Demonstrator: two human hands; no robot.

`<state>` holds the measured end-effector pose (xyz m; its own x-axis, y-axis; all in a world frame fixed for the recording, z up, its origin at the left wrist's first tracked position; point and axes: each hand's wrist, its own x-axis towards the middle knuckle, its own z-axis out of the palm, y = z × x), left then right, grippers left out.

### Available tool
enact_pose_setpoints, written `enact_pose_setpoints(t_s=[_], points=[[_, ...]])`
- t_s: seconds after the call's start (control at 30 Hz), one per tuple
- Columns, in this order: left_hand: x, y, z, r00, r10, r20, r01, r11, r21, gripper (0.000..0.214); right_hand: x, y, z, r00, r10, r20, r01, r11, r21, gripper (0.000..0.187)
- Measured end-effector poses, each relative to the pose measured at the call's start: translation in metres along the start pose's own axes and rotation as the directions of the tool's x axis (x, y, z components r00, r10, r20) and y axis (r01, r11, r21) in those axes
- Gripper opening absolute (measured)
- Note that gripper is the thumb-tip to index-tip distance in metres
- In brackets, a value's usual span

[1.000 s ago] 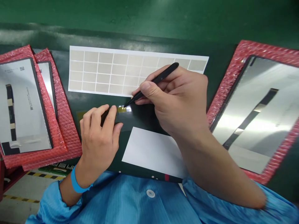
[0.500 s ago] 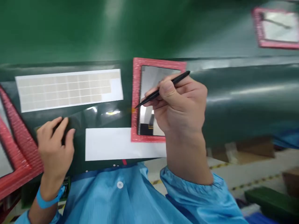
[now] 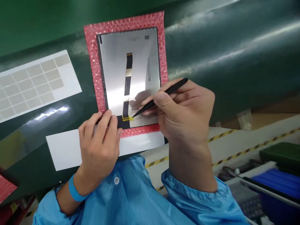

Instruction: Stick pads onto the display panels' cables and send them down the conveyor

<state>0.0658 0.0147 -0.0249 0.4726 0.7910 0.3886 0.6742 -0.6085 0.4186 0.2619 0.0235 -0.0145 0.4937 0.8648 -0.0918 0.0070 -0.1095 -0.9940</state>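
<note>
A display panel (image 3: 114, 78) lies face down on pink bubble wrap (image 3: 93, 67), its silver back up. A dark flex cable (image 3: 127, 86) runs along its middle, ending below at a gold connector. My right hand (image 3: 185, 109) grips black tweezers (image 3: 152, 103), their tip low over the panel beside that connector. At the tip sits a small yellow piece of tape (image 3: 130, 118), by the cable's end; whether it is stuck down I cannot tell. My left hand (image 3: 99, 143) rests with fingers stretched over the panel's lower left corner, holding nothing.
A white sheet of grey square stickers (image 3: 37, 82) lies at left on the green mat (image 3: 211, 62). Blank white paper (image 3: 63, 148) lies partly under the bubble wrap. More pink wrap (image 3: 6, 189) shows at lower left. A blue crate (image 3: 278, 184) stands below the table at right.
My view has shifted over the panel. My left hand has come from the mat at left to the panel's corner. The tweezers' tip has moved from the wrap's left edge to the cable's connector.
</note>
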Motion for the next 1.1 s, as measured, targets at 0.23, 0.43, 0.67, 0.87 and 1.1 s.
enact_pose_setpoints(t_s=[0.23, 0.43, 0.67, 0.87, 1.1], points=[[0.003, 0.000, -0.009, 0.998, -0.002, 0.063, 0.002, 1.000, 0.011, 0.032, -0.001, -0.008, 0.002, 0.999, -0.012, -0.030, 0.012, 1.000, -0.009, 0.014], [0.005, 0.000, -0.010, 0.998, 0.005, 0.069, -0.006, 1.000, 0.007, 0.037, -0.005, -0.015, 0.004, 0.999, -0.024, -0.045, 0.018, 0.993, -0.115, 0.009], [0.005, 0.002, -0.011, 0.997, -0.021, 0.079, 0.019, 0.999, 0.031, 0.035, -0.004, -0.020, 0.007, 0.998, -0.034, -0.050, 0.026, 0.987, -0.161, 0.004], [0.005, 0.002, -0.011, 0.996, -0.016, 0.083, 0.014, 0.999, 0.031, 0.036, -0.004, -0.019, 0.005, 0.998, -0.036, -0.048, 0.027, 0.982, -0.188, 0.010], [0.005, 0.003, -0.012, 0.996, -0.025, 0.087, 0.022, 0.999, 0.034, 0.036, -0.005, -0.018, 0.004, 0.998, -0.027, -0.049, 0.019, 0.987, -0.158, 0.004]])
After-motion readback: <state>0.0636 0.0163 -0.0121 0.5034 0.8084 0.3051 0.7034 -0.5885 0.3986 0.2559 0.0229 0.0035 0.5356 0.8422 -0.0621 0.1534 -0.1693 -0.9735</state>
